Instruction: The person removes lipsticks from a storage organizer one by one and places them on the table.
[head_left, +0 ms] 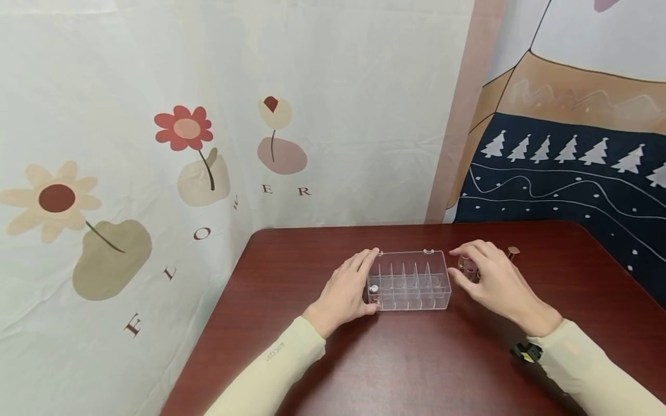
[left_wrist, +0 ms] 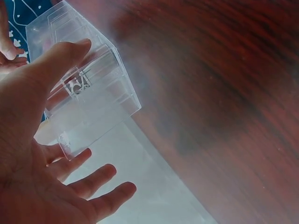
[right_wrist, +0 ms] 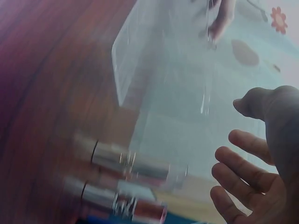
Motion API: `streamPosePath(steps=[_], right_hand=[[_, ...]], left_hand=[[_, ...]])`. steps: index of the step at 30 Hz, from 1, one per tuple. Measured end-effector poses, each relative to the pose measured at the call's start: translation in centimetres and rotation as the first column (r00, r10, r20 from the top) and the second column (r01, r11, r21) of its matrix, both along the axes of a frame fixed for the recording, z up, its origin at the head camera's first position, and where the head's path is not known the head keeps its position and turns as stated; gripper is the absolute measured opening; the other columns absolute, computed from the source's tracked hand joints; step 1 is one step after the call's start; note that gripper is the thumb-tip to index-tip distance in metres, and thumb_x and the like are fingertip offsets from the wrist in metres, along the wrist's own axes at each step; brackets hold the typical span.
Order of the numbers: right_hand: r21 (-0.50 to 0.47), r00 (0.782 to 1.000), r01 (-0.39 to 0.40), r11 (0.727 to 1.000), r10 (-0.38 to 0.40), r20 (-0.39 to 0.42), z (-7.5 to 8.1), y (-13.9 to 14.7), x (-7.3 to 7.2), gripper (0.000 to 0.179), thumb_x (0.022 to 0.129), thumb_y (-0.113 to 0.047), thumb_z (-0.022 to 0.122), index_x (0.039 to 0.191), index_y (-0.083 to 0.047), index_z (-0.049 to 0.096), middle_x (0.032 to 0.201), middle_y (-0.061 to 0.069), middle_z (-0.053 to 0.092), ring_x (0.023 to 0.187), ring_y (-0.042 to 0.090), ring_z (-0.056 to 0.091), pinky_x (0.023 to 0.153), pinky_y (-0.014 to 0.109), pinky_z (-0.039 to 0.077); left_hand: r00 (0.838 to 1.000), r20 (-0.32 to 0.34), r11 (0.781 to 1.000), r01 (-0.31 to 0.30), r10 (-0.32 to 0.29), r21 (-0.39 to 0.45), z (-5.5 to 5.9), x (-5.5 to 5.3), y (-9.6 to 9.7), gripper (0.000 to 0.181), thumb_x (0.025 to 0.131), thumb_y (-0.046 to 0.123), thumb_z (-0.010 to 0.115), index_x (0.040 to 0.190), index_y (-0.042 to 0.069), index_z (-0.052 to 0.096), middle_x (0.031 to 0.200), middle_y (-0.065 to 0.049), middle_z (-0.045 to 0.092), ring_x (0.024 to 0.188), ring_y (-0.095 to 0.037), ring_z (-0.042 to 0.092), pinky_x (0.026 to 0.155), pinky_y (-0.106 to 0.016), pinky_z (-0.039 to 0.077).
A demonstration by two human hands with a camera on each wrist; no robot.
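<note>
My left hand (head_left: 343, 286) grips the left end of a clear plastic organizer box (head_left: 413, 292), thumb at the front corner and fingers at the back. Thin dividers split the box into small compartments. A lipstick-like tube (head_left: 374, 292) with a pale top sits in a left front compartment. In the left wrist view, a silver logo (left_wrist: 78, 86) shows through the clear wall. My right hand (head_left: 496, 283) hovers right of the box, thumb and fingers apart, beside several lip gloss tubes (head_left: 461, 264). In the right wrist view, two tubes (right_wrist: 149, 210) with metallic and reddish parts stand upright, clear of the fingers.
Another gold-topped tube (head_left: 513, 252) stands behind my right hand, partly hidden. All of it is on a dark red wooden table (head_left: 416, 364). Behind hang a flower-printed white cloth (head_left: 354, 115) and a navy cloth with trees (head_left: 567, 179).
</note>
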State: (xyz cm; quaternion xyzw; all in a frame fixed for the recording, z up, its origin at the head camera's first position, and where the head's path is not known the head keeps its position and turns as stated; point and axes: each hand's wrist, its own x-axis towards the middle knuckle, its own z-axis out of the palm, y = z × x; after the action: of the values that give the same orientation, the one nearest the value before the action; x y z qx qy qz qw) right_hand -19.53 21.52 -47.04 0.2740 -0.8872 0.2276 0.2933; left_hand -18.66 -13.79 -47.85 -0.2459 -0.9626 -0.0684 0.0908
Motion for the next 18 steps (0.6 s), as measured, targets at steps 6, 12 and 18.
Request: streamPosePath(steps=[6, 12, 18], right_hand=[[0.036, 0.996, -0.088, 0.996, 0.088, -0.009, -0.2, -2.5, -0.1, 0.041, 0.089, -0.013, 0.099, 0.126, -0.008, 0.082, 0.126, 0.011, 0.081, 0.106, 0.025, 0.073, 0.088, 0.051, 0.068], [0.053, 0.988, -0.155, 0.986, 0.154, 0.030, -0.3, -4.8, -0.1, 0.043, 0.090, -0.016, 0.100, 0.129, -0.009, 0.082, 0.128, 0.010, 0.080, 0.118, 0.030, 0.077, 0.100, 0.057, 0.070], [0.066, 0.974, -0.224, 0.972, 0.222, 0.039, -0.1, -6.8, -0.2, 0.042, 0.093, -0.022, 0.099, 0.129, -0.008, 0.081, 0.123, 0.007, 0.080, 0.114, 0.027, 0.079, 0.100, 0.052, 0.070]], left_hand=[[1.000, -0.005, 1.000, 0.029, -0.029, 0.010, 0.0, -0.2, -0.4, 0.133, 0.082, 0.051, 0.107, 0.184, 0.014, 0.030, 0.181, -0.013, 0.051, 0.163, -0.037, 0.058, 0.124, -0.054, 0.062], [0.999, 0.027, 0.998, 0.045, -0.046, 0.034, 0.1, -0.3, -0.6, 0.132, 0.082, 0.046, 0.108, 0.184, 0.015, 0.030, 0.182, -0.013, 0.050, 0.160, -0.039, 0.061, 0.122, -0.053, 0.063], [0.997, 0.050, 0.997, 0.051, -0.054, 0.054, 0.3, -0.4, -0.6, 0.133, 0.082, 0.042, 0.110, 0.184, 0.015, 0.029, 0.183, -0.013, 0.048, 0.159, -0.041, 0.062, 0.125, -0.052, 0.062]])
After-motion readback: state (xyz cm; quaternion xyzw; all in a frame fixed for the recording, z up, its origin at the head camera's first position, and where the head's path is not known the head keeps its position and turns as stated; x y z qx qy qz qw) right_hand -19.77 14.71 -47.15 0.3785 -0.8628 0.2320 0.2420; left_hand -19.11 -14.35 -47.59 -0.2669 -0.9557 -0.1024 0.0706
